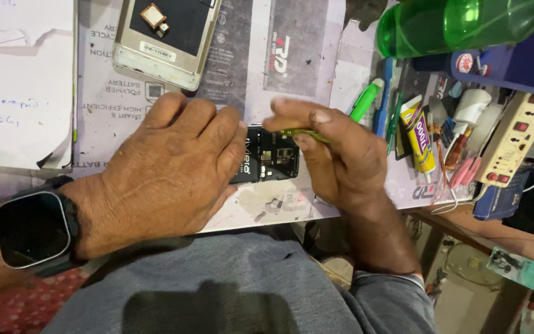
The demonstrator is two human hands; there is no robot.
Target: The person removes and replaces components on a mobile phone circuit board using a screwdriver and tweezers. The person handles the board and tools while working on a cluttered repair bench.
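Right hand (341, 158) pinches a green tool (301, 133) — left hand (168, 167) flat on the phone (273, 162).

Open mat (316, 37) lies at 12 o'clock of the black phone board (273, 162). At 11 o'clock the gold phone shell (165, 37) blocks passage; at 3 o'clock a glue tube (421, 139), pens (366, 99) and power strip (520, 124) crowd the table (292, 207); green bottle (458, 25) at 1 o'clock.
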